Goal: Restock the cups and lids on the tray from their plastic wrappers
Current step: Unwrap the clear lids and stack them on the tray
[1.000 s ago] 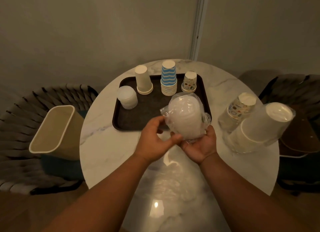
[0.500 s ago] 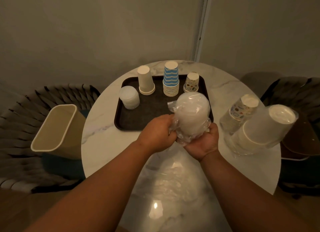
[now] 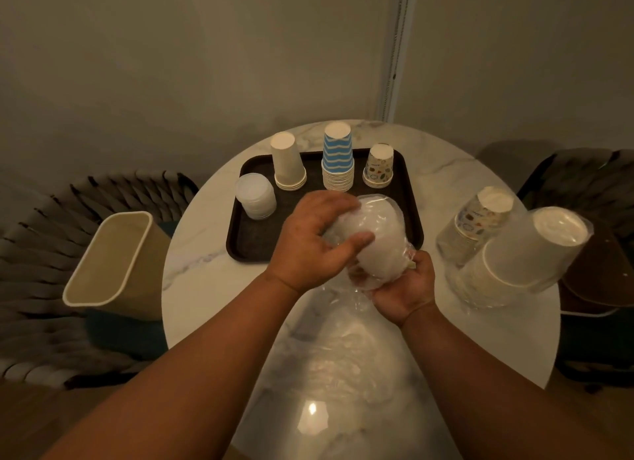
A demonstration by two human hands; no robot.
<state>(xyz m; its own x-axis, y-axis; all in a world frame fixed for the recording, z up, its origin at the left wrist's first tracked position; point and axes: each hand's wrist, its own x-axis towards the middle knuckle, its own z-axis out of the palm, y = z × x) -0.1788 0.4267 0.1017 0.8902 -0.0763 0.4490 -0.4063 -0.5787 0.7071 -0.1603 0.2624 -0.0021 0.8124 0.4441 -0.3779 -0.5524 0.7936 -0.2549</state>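
Over the front of the dark tray [image 3: 254, 243] I hold a stack of clear lids in a plastic wrapper [image 3: 380, 240]. My left hand [image 3: 315, 240] grips the wrapped stack from the left, fingers over its top. My right hand [image 3: 401, 288] cups its lower end from below. On the tray stand a short stack of lids [image 3: 255, 195], plain white cups [image 3: 287, 161], blue striped cups [image 3: 338, 157] and a small patterned cup stack [image 3: 379, 166], all upside down.
Two wrapped cup stacks lie on the round marble table [image 3: 206, 260] at the right: patterned cups [image 3: 480, 216] and large white cups [image 3: 528, 250]. A loose clear wrapper [image 3: 339, 339] lies on the table near me. A beige bin [image 3: 113, 264] stands at the left. Chairs flank the table.
My left hand has moved up from the lower end of the wrapped lids and now spreads over the stack's top and side. The right hand still holds the bottom.
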